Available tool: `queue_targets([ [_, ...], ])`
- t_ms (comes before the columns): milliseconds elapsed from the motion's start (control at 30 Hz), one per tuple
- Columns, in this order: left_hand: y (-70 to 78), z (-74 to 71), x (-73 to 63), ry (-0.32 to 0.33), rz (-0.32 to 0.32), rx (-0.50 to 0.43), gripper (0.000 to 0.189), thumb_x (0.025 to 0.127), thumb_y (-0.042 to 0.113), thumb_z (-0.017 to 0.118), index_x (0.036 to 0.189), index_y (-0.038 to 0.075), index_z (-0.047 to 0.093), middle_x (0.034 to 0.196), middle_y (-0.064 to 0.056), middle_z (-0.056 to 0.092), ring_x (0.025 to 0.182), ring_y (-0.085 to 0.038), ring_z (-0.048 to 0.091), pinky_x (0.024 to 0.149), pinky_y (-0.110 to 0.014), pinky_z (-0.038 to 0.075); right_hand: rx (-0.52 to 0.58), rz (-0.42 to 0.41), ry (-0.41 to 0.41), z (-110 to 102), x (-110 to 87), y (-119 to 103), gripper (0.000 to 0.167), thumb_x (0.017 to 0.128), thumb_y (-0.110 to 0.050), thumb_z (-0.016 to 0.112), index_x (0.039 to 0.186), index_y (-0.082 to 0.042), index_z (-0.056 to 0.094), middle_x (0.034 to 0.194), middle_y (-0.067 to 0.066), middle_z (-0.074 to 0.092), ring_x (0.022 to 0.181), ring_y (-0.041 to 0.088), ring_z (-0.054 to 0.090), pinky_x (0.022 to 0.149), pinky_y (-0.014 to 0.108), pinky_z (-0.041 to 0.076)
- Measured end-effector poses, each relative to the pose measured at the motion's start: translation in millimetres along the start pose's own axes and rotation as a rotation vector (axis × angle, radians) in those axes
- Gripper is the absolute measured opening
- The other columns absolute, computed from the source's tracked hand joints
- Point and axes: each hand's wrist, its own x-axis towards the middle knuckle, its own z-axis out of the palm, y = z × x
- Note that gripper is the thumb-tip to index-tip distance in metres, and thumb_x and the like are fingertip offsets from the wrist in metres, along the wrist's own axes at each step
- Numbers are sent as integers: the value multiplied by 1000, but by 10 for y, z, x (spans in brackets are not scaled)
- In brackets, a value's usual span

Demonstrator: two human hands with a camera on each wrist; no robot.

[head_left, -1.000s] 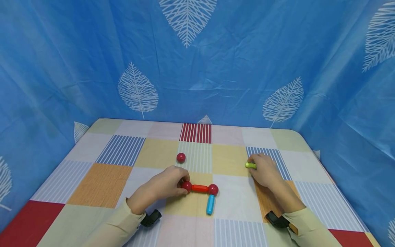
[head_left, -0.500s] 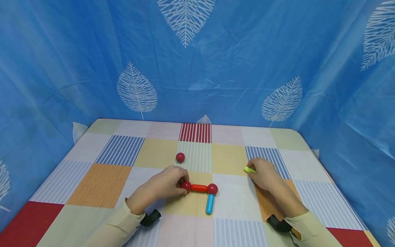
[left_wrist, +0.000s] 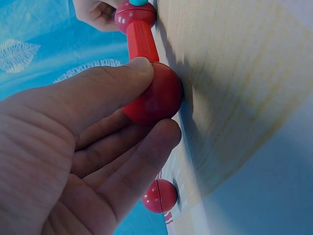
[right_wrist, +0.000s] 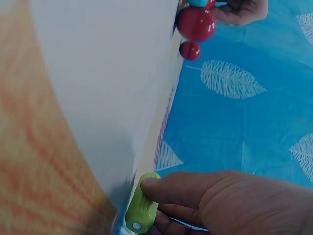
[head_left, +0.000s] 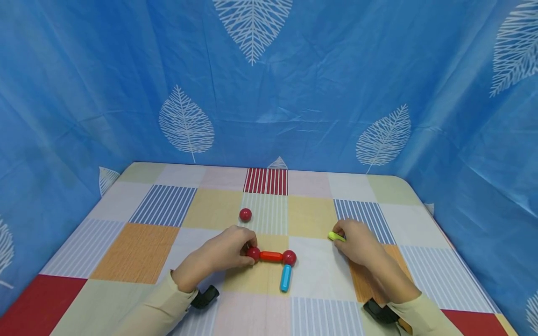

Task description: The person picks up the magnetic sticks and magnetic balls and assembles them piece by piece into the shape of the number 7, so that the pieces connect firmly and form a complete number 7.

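My left hand (head_left: 229, 247) grips a red ball (left_wrist: 159, 95) between thumb and fingers at table level. A red-orange rod (head_left: 271, 256) joins that ball to a second red ball (head_left: 289, 257). From the second ball a light blue rod (head_left: 286, 278) extends toward the near edge. Off to the right, my right hand (head_left: 357, 240) pinches a yellow-green rod (right_wrist: 143, 203) between thumb and fingers, its far part hidden by the fingers in the head view. This rod is apart from the joined pieces.
A loose red ball (head_left: 245, 214) lies farther back, beyond my left hand. The table (head_left: 168, 298) wears a patchwork cloth. Blue curtains (head_left: 269, 93) with white leaf prints hang behind the table and along both sides.
My right hand has moved toward me and slightly left, bringing the yellow-green rod along, and the rod has turned a little. The left hand and the joined pieces stay in place.
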Motion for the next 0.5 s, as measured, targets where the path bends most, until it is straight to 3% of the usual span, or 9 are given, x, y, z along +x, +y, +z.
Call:
queue_targets([
  [500,14,-11,-7,1,-1,11,24,76,16,85,92,11,67,80,7,59,70,-11,55,64,-19,48,-8,-67,13,60,-159,-244,17,77,-5,77,92,-6,69,84,-1,62,79,17,59,71,36,51],
])
